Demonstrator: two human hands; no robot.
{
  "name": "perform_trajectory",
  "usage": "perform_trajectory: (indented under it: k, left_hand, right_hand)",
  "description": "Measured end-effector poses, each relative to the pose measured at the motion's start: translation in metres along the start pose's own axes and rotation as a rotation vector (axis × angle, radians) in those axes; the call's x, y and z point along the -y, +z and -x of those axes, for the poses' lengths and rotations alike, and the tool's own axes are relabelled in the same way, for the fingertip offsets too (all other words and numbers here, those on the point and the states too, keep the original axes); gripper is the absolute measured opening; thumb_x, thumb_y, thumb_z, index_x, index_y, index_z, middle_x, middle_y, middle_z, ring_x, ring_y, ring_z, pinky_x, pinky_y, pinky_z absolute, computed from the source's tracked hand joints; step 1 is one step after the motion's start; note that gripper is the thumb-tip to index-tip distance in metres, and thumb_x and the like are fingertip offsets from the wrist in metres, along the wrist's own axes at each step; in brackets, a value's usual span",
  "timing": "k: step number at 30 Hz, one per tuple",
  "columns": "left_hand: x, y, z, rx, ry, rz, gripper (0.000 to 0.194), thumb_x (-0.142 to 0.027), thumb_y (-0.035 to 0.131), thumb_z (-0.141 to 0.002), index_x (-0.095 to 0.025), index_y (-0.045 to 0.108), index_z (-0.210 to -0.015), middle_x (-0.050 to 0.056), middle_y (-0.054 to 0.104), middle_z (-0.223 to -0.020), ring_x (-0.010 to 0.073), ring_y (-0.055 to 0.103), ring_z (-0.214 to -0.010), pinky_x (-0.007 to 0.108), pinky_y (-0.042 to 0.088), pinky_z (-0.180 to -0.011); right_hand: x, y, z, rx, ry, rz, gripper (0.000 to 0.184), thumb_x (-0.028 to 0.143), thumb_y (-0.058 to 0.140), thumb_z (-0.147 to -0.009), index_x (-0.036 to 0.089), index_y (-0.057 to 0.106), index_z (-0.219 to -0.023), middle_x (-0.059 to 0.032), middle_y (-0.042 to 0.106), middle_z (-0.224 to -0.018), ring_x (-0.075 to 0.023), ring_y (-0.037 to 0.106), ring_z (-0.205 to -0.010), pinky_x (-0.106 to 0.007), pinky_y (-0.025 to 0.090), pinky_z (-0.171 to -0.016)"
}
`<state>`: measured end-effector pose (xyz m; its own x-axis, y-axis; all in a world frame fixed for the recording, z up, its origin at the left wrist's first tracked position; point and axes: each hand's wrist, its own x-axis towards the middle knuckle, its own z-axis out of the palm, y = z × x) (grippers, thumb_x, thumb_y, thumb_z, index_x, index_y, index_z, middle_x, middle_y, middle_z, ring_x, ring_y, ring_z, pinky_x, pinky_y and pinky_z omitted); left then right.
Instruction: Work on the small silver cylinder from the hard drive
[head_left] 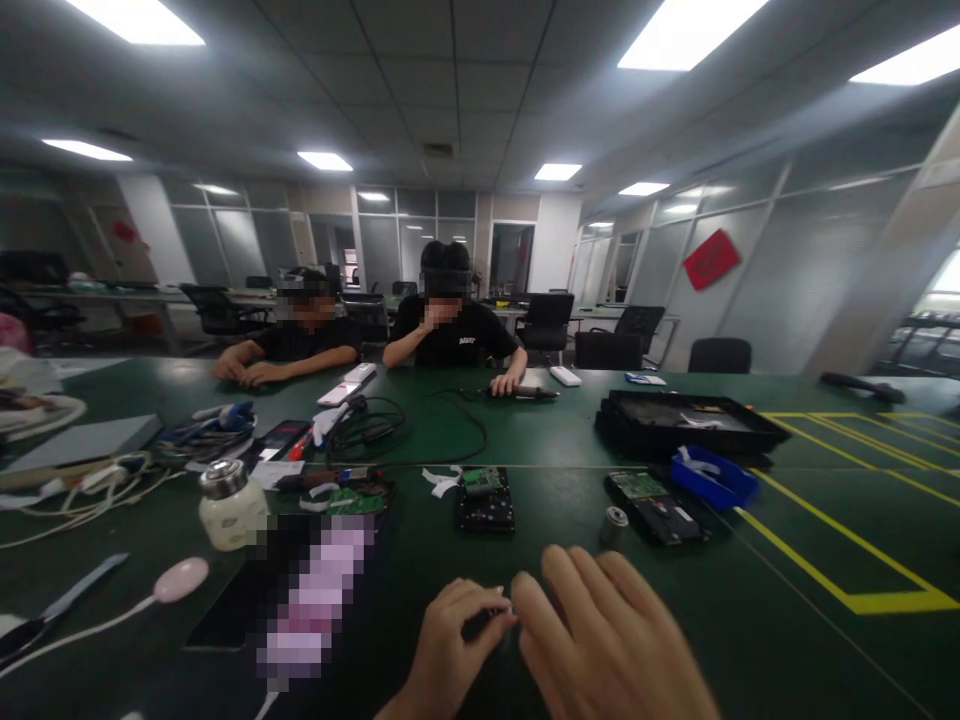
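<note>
My left hand (pixel 459 635) is over the near part of the green table, thumb and forefinger pinched together. Between those fingertips a small whitish bit (pixel 508 606) shows, too small to name. Close against it is my right hand (pixel 611 635), back upward and fingers curled, with its thumb and whatever it grips hidden. Beyond my hands lies a black device with a green circuit board (pixel 486 500). To the right stands a small metal cylinder (pixel 613 524), beside a second black device with an exposed board (pixel 660 508).
A blue tray (pixel 714 482) and a large black tray (pixel 690 425) lie right. At left are a cream bottle (pixel 232 508), a phone-like slab (pixel 232 590), cables and tools. Two people sit across the table (pixel 555 440); one person's hand (pixel 510 383) rests on a dark pen-shaped tool.
</note>
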<state>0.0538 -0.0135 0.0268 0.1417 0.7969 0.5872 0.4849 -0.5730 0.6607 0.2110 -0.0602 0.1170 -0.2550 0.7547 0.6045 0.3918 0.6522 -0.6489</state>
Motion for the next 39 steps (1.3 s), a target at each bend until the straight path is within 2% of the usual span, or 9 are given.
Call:
perform_trajectory:
  k: [3,4,6,10,15,21,28,32,39]
  left_hand:
    - [0.000,-0.001,-0.003,0.054,-0.025,0.034,0.004,-0.023,0.070,-0.080,-0.024,0.073,-0.080,0.000,0.076,-0.078,0.0171,0.071,-0.074,0.025,0.057,-0.069]
    - [-0.001,-0.003,-0.004,0.069,-0.039,0.034,0.005,-0.021,0.071,-0.079,-0.025,0.074,-0.081,-0.001,0.076,-0.080,0.0169,0.071,-0.076,0.024,0.056,-0.071]
    - [-0.003,-0.007,-0.006,0.091,-0.069,0.022,0.009,-0.019,0.072,-0.078,-0.026,0.074,-0.083,-0.002,0.077,-0.083,0.0168,0.071,-0.079,0.025,0.055,-0.074]
    - [0.001,-0.022,-0.013,0.125,-0.103,-0.017,0.013,-0.018,0.072,-0.078,-0.028,0.074,-0.085,-0.003,0.076,-0.087,0.0169,0.069,-0.083,0.027,0.053,-0.079]
    - [0.026,-0.041,-0.008,0.147,-0.154,-0.130,0.015,-0.018,0.076,-0.074,-0.031,0.077,-0.082,-0.001,0.074,-0.082,0.0201,0.064,-0.084,0.032,0.052,-0.077]
    - [0.050,-0.041,0.010,0.151,-0.227,-0.269,0.018,-0.026,0.079,-0.069,-0.041,0.076,-0.078,0.002,0.073,-0.091,0.0304,0.060,-0.091,0.049,0.046,-0.077]
    - [0.021,-0.026,-0.007,0.147,-0.106,-0.163,0.015,-0.022,0.069,-0.082,-0.031,0.074,-0.093,-0.002,0.076,-0.096,0.0219,0.064,-0.098,0.040,0.045,-0.089]
    - [0.007,-0.017,-0.012,0.168,-0.047,-0.118,0.015,-0.018,0.073,-0.078,-0.031,0.074,-0.085,-0.006,0.077,-0.088,0.0208,0.068,-0.090,0.037,0.045,-0.085]
    - [0.001,-0.015,-0.007,0.160,0.005,-0.064,0.011,-0.017,0.070,-0.081,-0.025,0.072,-0.087,-0.003,0.077,-0.086,0.0179,0.069,-0.083,0.032,0.047,-0.078]
  right_hand:
    - [-0.036,0.009,-0.003,0.380,0.150,0.544,0.046,0.006,0.057,-0.065,0.014,0.062,-0.111,-0.0181,0.062,-0.116,-0.0376,0.054,-0.110,-0.057,0.033,-0.100]
    - [-0.047,0.014,-0.001,0.500,0.212,0.616,0.053,0.010,0.060,-0.063,0.009,0.059,-0.116,-0.0214,0.058,-0.122,-0.0389,0.050,-0.115,-0.055,0.033,-0.102]
    - [-0.064,0.023,0.008,0.605,0.252,0.617,0.064,0.022,0.066,-0.063,0.004,0.053,-0.123,-0.0225,0.053,-0.128,-0.0376,0.049,-0.117,-0.052,0.032,-0.103]
    - [-0.076,0.037,0.016,0.522,0.184,0.394,0.071,0.046,0.071,-0.066,0.014,0.051,-0.127,-0.0117,0.055,-0.129,-0.0292,0.049,-0.118,-0.043,0.034,-0.104]
    - [-0.082,0.042,0.018,0.435,0.208,0.285,0.043,0.036,0.054,-0.088,0.017,0.053,-0.127,-0.0108,0.058,-0.128,-0.0259,0.050,-0.120,-0.043,0.036,-0.104]
    - [-0.089,0.043,0.024,0.440,0.216,0.268,0.044,0.037,0.055,-0.089,0.016,0.053,-0.128,-0.0121,0.056,-0.131,-0.0284,0.049,-0.122,-0.047,0.036,-0.105]
    - [-0.093,0.047,0.025,0.409,0.124,0.309,0.040,0.027,0.057,-0.087,0.014,0.054,-0.124,-0.0127,0.059,-0.126,-0.0273,0.052,-0.118,-0.046,0.040,-0.102]
    - [-0.098,0.050,0.028,0.387,0.074,0.338,0.042,0.022,0.060,-0.084,0.011,0.053,-0.124,-0.0144,0.060,-0.124,-0.0278,0.053,-0.117,-0.046,0.042,-0.100]
    - [-0.099,0.051,0.030,0.361,0.042,0.323,0.042,0.022,0.060,-0.084,0.013,0.052,-0.124,-0.0128,0.061,-0.123,-0.0263,0.054,-0.115,-0.044,0.043,-0.099]
